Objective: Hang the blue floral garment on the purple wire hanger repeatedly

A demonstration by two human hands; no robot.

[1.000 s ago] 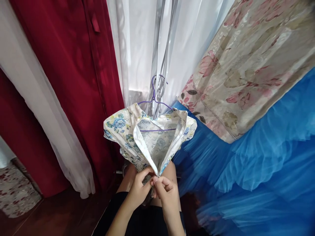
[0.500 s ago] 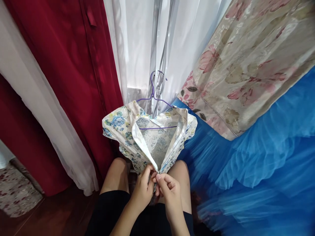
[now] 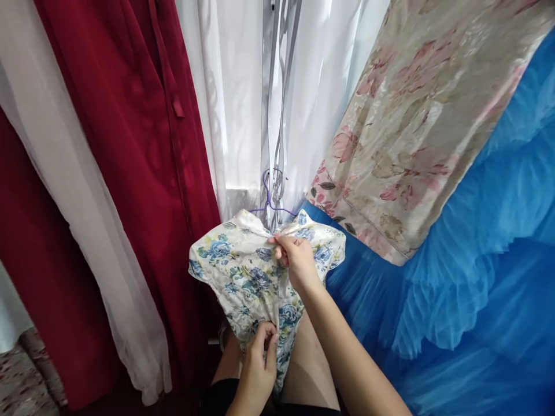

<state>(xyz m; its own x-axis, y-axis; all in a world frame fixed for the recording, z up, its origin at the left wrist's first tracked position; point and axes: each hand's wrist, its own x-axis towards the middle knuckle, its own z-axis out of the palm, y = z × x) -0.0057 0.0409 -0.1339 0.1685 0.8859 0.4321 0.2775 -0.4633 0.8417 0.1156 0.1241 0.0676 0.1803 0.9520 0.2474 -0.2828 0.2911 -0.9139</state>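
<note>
A white floral dress (image 3: 243, 277) with blue roses hangs on a purple hanger (image 3: 267, 196), its lower part between my knees. Its back seam runs down the middle and is closed up to the neckline. At the top of that seam my right hand (image 3: 297, 257) is pinched, fingertips together; the zipper pull they seem to grip is hidden. Lower down, my left hand (image 3: 260, 349) pinches the dress fabric beside the seam.
Behind the hanger hang white cloth (image 3: 240, 104) and silvery ribbons (image 3: 277, 86). Dark red drapes (image 3: 143, 133) and a pale sheer panel (image 3: 99, 231) hang left. A beige floral cloth (image 3: 403, 144) and blue ruffled tulle (image 3: 455, 300) fill the right.
My right hand has moved up the seam to the neckline, and the open V of the dress back has closed. My left hand has shifted slightly lower, onto the fabric.
</note>
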